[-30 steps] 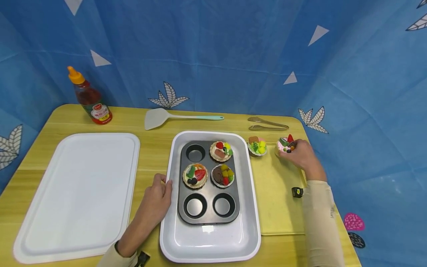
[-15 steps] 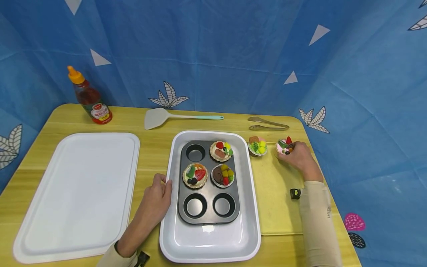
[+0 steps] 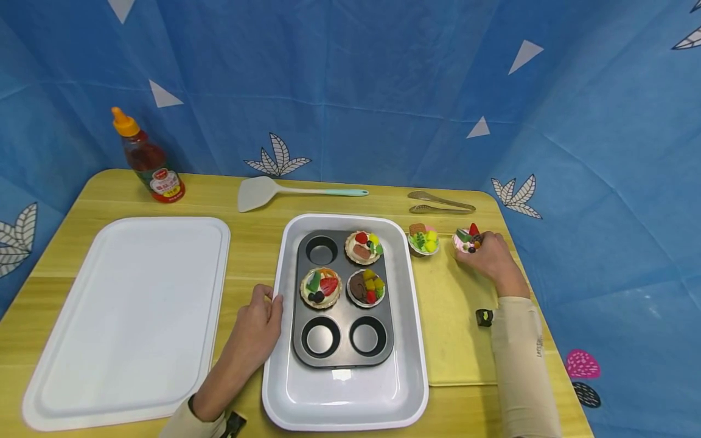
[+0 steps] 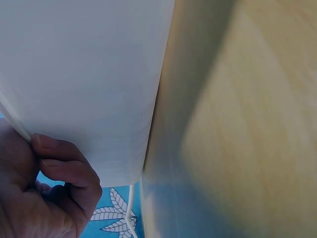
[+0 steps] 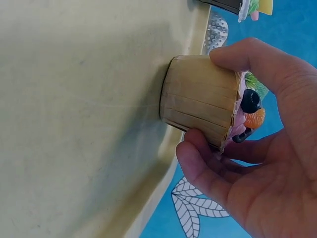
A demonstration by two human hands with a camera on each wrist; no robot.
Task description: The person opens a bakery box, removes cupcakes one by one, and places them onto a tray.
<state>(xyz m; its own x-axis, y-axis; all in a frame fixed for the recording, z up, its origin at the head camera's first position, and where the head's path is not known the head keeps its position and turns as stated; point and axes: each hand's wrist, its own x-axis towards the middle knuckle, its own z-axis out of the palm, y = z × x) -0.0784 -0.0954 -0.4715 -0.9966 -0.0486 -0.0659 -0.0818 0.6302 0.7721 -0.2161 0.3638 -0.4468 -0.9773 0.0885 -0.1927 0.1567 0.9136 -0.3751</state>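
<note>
My right hand (image 3: 494, 258) pinches a cupcake (image 5: 203, 96) with a tan pleated cup between thumb and fingers. Pink cream, berries and an orange segment top it. It stands at the back right of the yellow tray (image 3: 449, 347); in the right wrist view its base is at the yellow surface. My left hand (image 3: 258, 325) grips the left rim of the deep white tray (image 3: 345, 407), fingers curled against its outer wall (image 4: 99, 74). Inside lies a dark muffin tin (image 3: 343, 344) holding a green-and-strawberry tart (image 3: 320, 288), a cookie-topped tart (image 3: 362, 248) and a chocolate-topped cupcake (image 3: 366, 288).
A second cupcake (image 3: 423, 241) stands beside the white tray's right rim. Tongs (image 3: 440, 204), a spatula (image 3: 290, 191) and a sauce bottle (image 3: 150, 161) are along the back. A flat white tray (image 3: 131, 316) lies at left. A blue cloth (image 3: 350, 91) hangs behind.
My right hand and the cupcake have shifted slightly left, then stayed almost still. The left hand and the trays have not moved.
</note>
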